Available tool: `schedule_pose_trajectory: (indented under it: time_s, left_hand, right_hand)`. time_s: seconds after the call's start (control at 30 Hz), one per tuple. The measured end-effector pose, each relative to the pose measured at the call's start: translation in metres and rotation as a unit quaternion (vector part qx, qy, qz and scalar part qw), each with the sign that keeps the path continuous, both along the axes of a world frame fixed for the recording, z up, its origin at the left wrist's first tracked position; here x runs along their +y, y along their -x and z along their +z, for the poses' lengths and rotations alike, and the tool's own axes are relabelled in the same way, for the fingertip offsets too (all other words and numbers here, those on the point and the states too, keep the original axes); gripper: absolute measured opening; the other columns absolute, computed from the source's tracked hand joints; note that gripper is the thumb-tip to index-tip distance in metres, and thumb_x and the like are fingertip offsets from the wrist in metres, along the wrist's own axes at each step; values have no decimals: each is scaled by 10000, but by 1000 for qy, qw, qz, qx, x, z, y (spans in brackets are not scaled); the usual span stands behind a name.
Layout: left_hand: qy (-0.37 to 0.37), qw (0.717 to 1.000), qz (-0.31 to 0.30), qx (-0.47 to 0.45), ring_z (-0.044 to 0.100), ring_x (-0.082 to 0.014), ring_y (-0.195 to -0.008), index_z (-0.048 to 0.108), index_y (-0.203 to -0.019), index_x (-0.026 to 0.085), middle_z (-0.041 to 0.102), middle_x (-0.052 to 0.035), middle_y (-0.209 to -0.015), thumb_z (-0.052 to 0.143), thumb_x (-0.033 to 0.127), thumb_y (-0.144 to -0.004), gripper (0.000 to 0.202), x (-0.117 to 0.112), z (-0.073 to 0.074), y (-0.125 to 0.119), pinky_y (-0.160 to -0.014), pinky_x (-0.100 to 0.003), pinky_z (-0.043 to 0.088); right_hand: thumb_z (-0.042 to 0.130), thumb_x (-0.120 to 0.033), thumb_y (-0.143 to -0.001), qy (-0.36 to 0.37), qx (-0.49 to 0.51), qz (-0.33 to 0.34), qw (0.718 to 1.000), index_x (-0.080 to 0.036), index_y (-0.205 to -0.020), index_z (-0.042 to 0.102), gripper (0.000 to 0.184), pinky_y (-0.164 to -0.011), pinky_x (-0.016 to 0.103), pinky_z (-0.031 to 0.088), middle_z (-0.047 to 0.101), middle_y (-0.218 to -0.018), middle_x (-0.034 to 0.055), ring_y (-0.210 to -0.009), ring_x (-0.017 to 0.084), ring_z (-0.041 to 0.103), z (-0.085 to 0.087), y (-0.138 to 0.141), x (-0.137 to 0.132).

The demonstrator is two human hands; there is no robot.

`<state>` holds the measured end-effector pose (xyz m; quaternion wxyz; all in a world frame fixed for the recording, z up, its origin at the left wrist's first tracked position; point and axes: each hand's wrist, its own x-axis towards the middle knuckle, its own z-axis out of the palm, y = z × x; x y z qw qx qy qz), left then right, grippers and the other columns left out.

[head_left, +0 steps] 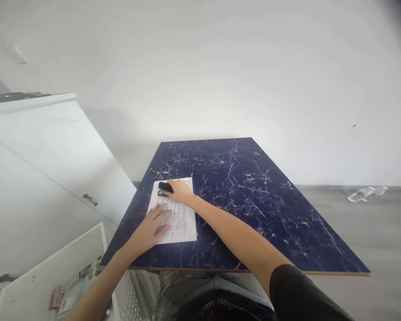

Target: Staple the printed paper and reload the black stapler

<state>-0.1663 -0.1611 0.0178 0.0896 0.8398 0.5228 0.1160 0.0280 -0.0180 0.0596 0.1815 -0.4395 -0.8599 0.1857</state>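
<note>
A printed sheet of paper [185, 225] lies on the left part of a dark blue marbled table [234, 196]. My right hand [181, 191] grips a black stapler [165, 187] over the paper's upper left area. From this angle I cannot tell whether the stapler's jaws are around the paper's edge or on top of it. Lower down, my left hand [150, 228] rests flat on the sheet's left side with its fingers spread. A small pale piece [166, 172] sits on the table just beyond the paper, too small to name.
On the left stands a white cabinet [53, 156] with dark handles. An open white drawer [53, 278] below it holds several items, beside the table's left front corner. A clear plastic wrapper [366, 194] lies on the grey floor at right. Behind the table rises a white wall [214, 76].
</note>
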Motion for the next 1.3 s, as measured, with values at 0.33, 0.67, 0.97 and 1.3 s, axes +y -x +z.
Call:
schedule_pose_trajectory:
  time_s: [0.33,0.67,0.97,1.3]
  left_hand:
    - [3,999,-51,11,264,-350,-1563,493,-1535,305,351,-63,-1675,456,514,-1047,532,-1,5,-63,-1254,-572,315]
    - [-24,997,-67,-38,482,-318,-1407,682,-1294,202,561,-128,-1495,486,410,-1049,376,127,37,-132,-1170,-554,393]
    - [-29,999,7,-42,371,-319,-1510,549,-1450,225,476,-127,-1588,460,410,-1049,451,165,1,-145,-1247,-609,252]
    - [-39,999,-23,-27,436,-331,-1455,557,-1430,243,521,-111,-1548,472,405,-1048,424,169,-5,-142,-1217,-651,265]
  right_hand:
    - [707,-338,-899,-51,100,-61,992,-207,-944,654,148,-631,273,440,717,-826,25,-683,173,633,38,-174,-23]
    - [717,-336,-866,-63,47,-224,972,-207,-1096,697,264,-691,317,477,759,-936,70,-814,247,694,7,-283,-14]
    - [645,-264,-942,-114,10,-173,978,-272,-1377,610,436,-926,414,543,714,-1282,70,-1111,313,688,-13,-282,-11]
    - [675,-221,-917,-113,12,-164,980,-274,-1348,642,436,-946,438,539,728,-1248,75,-1096,312,687,-31,-283,0]
